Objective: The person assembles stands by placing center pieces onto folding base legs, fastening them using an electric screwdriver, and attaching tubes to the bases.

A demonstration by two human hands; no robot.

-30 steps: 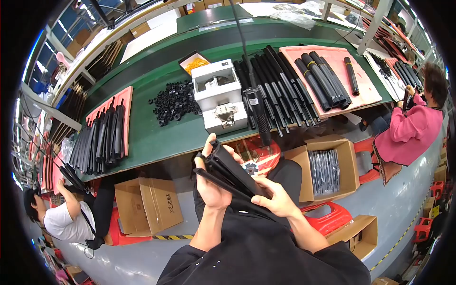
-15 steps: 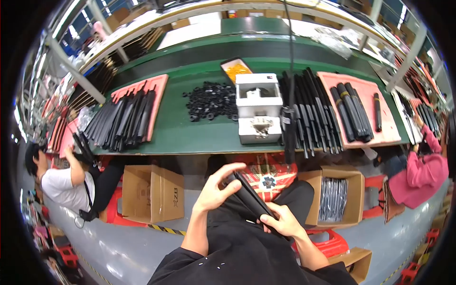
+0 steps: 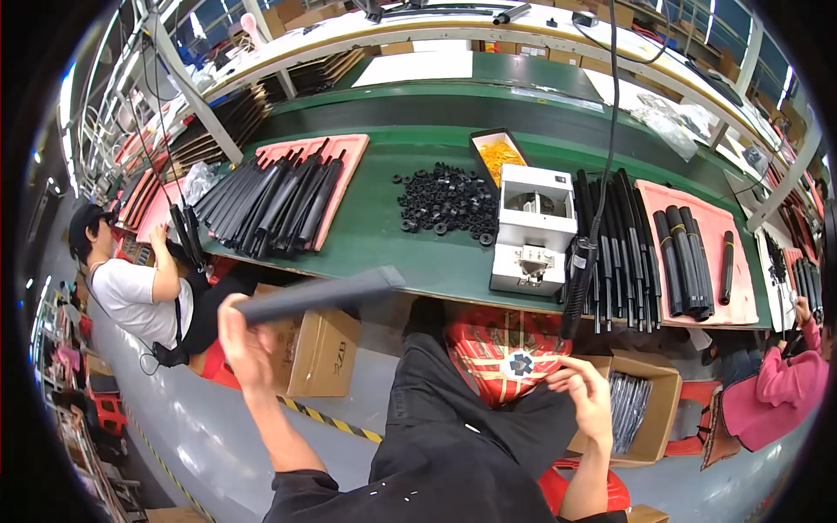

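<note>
My left hand is wrapped round one end of a black tube, slightly blurred, held almost level in front of the bench edge. My right hand hangs above my right leg, its fingers loosely bent and apart, with nothing in them. Below it lies a red patterned bag. On the green bench, a pile of small black round parts lies left of a white machine. Black tubes rest in a bunch on the left pink foam sheet.
More black tubes lie on a right pink foam sheet. A corded black tool hangs beside the machine. Cardboard boxes stand under the bench. Co-workers sit at left, in a white shirt, and at right, in a pink top.
The black tube has left my right hand and swung left and up in my left hand. My right hand has moved right and opened. The view has turned left.
</note>
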